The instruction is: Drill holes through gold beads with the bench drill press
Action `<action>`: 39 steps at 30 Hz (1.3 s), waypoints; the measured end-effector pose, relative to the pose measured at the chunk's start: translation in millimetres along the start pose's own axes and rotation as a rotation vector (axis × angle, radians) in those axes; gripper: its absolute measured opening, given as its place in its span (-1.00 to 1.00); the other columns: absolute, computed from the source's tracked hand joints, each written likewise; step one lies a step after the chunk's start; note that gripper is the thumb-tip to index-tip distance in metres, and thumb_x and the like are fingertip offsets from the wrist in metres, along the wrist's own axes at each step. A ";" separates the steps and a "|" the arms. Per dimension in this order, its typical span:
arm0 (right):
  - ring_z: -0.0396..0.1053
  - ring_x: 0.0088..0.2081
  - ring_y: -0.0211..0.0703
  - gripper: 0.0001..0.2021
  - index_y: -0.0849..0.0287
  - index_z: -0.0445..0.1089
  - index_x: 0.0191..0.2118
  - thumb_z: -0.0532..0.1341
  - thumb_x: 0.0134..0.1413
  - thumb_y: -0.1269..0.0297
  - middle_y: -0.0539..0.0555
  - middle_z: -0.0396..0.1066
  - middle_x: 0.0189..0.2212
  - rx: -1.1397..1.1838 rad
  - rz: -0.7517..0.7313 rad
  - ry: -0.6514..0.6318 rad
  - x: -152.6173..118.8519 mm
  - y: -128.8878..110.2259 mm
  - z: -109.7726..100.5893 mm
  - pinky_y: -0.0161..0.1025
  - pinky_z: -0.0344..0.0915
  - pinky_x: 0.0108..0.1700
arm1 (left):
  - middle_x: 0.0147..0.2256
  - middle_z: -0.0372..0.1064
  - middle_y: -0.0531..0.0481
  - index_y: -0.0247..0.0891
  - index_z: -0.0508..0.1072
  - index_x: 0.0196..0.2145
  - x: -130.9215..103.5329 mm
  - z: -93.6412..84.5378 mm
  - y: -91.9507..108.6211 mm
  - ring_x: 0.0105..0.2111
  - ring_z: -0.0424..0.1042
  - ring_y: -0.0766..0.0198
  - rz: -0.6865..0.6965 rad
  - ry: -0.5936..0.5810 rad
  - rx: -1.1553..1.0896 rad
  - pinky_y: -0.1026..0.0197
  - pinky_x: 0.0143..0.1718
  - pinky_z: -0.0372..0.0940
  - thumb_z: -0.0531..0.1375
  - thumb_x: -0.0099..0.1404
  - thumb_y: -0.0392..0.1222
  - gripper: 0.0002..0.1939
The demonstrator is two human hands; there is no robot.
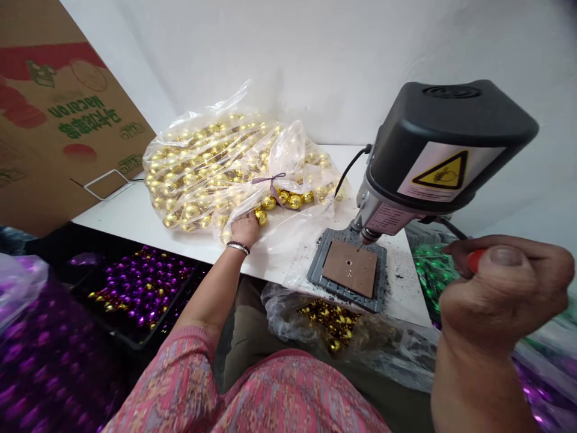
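My left hand (246,230) reaches into the opening of a clear plastic bag (216,162) full of shiny gold balls; its fingertips are hidden by plastic and balls. Several gold balls (295,201) lie by the bag's mouth, near a dark ribbon (270,178). My right hand (507,285) is closed around the red knob (475,261) of a lever on the black drill press (451,132). Below the drill's bit, a brown square board (351,267) with a small hole rests on the grey metal base (321,258). No ball sits on the board.
An open bag of gold pieces (333,325) lies at my lap. Black trays of purple and gold balls (139,282) and a purple-filled bag (49,361) are at left. A cardboard box (58,120) stands back left. Green balls (430,270) lie right of the white table (121,219).
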State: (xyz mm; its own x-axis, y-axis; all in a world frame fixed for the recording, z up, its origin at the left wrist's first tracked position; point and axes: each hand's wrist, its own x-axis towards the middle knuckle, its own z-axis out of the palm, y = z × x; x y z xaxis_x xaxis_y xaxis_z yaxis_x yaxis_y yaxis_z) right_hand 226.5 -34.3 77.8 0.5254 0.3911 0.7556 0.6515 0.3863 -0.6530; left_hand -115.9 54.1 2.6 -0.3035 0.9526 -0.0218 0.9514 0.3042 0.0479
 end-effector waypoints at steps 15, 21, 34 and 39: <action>0.20 -0.61 -0.29 -0.62 0.16 0.34 -0.51 0.07 0.06 -0.05 -0.01 0.25 -0.67 0.072 0.016 -0.040 -7.9 5.8 -2.6 -0.23 0.15 -0.49 | -0.12 0.44 -0.13 -0.27 0.25 0.23 -33.9 -7.7 23.3 -0.28 0.45 0.26 0.415 -0.209 -1.004 0.21 -0.26 0.38 0.19 0.25 0.10 -0.32; 0.25 -0.54 -0.31 -0.62 0.19 0.38 -0.40 0.08 0.16 -0.04 -0.03 0.27 -0.60 0.081 0.004 -0.100 -12.2 7.7 -7.6 -0.25 0.19 -0.41 | -0.17 0.45 -0.16 -0.16 0.29 0.19 -67.1 -1.4 42.0 -0.36 0.42 0.26 0.436 -0.449 -1.489 0.18 -0.37 0.34 0.20 0.23 0.23 -0.32; 0.26 -0.43 -0.40 -0.74 0.13 0.35 -0.29 0.02 0.31 0.12 -0.07 0.30 -0.47 0.120 -0.108 -0.206 -11.6 0.5 -11.0 -0.34 0.24 -0.34 | -0.02 0.49 -0.13 -0.27 0.42 0.07 -95.9 20.3 123.6 -0.03 0.47 0.09 0.563 -0.177 -0.745 0.05 0.07 0.34 0.40 0.06 -0.21 -0.41; 0.27 -0.44 -0.38 -0.73 0.12 0.33 -0.30 0.01 0.32 0.11 -0.06 0.32 -0.46 0.114 -0.120 -0.222 -9.5 -3.3 -12.4 -0.32 0.26 -0.35 | 0.04 0.45 -0.16 -0.27 0.42 0.09 -89.5 24.9 133.4 0.04 0.44 0.05 0.637 -0.104 -0.647 0.05 0.15 0.31 0.40 0.08 -0.26 -0.40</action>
State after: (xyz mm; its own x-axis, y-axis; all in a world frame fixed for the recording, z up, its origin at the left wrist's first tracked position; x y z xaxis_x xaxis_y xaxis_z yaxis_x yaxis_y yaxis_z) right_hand 226.2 -49.6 73.4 0.3073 0.5054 0.8063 0.6298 0.5272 -0.5705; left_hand 39.5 9.3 -14.0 0.3054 0.9456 0.1125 0.7126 -0.3053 0.6317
